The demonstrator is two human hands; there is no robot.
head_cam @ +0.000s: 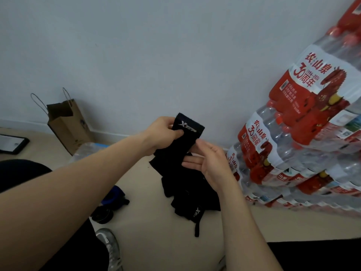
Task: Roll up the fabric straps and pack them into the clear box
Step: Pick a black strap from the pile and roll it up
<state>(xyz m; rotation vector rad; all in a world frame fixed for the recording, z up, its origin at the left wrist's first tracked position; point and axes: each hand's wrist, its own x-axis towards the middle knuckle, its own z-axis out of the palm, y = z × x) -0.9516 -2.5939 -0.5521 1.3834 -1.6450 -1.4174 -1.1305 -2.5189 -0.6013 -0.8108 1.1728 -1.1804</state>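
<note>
Pinching the strap [188,133] hides the left hand's [161,132] fingertips.

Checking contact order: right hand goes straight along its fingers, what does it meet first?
The black strap hanging from the left hand; fingertips of the right hand look nearly on it, depth unclear.

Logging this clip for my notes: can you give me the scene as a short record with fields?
black strap: not rolled, hangs down in folds
left hand: pinches the strap's upper end, by its logo
right hand: fingers straight, at the strap's lower part
clear box: not seen
surroundings: paper bag by wall, stacked water bottle packs
</note>
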